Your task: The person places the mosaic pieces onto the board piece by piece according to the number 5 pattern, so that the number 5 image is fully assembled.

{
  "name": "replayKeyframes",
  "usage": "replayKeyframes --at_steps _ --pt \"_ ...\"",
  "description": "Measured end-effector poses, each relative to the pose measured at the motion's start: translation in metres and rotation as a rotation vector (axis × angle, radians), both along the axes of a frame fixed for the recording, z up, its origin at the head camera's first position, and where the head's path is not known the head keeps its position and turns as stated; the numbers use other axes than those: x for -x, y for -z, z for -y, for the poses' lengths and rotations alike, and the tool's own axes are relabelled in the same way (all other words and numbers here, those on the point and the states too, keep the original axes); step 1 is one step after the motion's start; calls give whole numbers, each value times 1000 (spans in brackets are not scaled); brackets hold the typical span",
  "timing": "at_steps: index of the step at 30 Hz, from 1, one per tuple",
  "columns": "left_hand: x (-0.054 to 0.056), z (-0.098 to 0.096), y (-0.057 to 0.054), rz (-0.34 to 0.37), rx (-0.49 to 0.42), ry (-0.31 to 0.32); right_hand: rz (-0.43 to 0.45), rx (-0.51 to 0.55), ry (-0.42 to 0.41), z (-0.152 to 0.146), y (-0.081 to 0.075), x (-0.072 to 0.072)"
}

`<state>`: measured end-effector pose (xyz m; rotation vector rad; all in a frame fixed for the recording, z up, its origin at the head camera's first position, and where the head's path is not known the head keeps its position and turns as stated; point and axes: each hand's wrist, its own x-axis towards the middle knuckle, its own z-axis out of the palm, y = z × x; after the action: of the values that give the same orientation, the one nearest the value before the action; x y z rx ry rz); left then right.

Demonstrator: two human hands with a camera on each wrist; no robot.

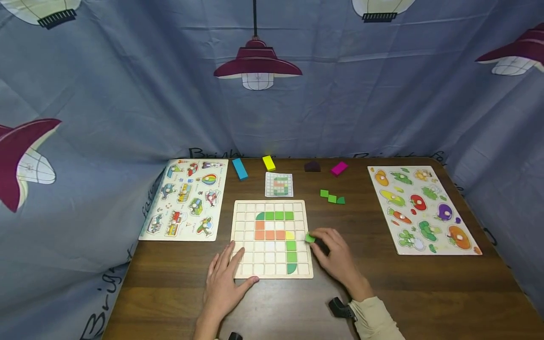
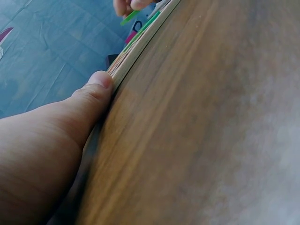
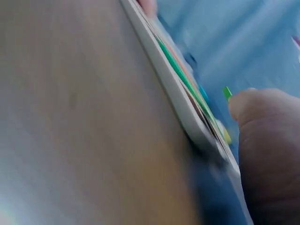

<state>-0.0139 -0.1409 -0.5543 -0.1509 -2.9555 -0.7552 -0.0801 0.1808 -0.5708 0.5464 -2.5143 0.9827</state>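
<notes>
A pale grid board (image 1: 250, 270) lies mid-table, with green, orange and yellow tiles set in its squares. My left hand (image 1: 224, 283) rests at its lower left corner, fingers spread; in the left wrist view the thumb (image 2: 91, 96) touches the board's edge. Over the right edge of the board, my right hand (image 1: 336, 252) pinches a green tile (image 1: 310, 238) between thumb and fingers. That tile (image 3: 227, 92) sticks out past the thumb in the right wrist view, apart from the board. Its exact shape is partly hidden by the fingers.
Behind the board lies a small pattern card (image 1: 278, 184). Loose green tiles (image 1: 332, 199) lie to its right. Blue (image 1: 240, 169), yellow (image 1: 268, 163), dark (image 1: 312, 166) and magenta (image 1: 339, 168) pieces line the back. Picture puzzle boards flank them, left (image 1: 187, 200) and right (image 1: 425, 212).
</notes>
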Motion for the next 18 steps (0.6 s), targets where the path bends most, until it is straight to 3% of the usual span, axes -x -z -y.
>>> replayKeyframes --at_steps 4,7,18 --pt "0 -1 0 -4 -3 0 -10 -17 -213 27 -2 -19" --pt "0 -2 0 -7 -3 3 -26 -47 -296 40 -3 -28" --pt "-2 -1 1 -18 -8 -2 -83 -117 -328 51 0 -34"
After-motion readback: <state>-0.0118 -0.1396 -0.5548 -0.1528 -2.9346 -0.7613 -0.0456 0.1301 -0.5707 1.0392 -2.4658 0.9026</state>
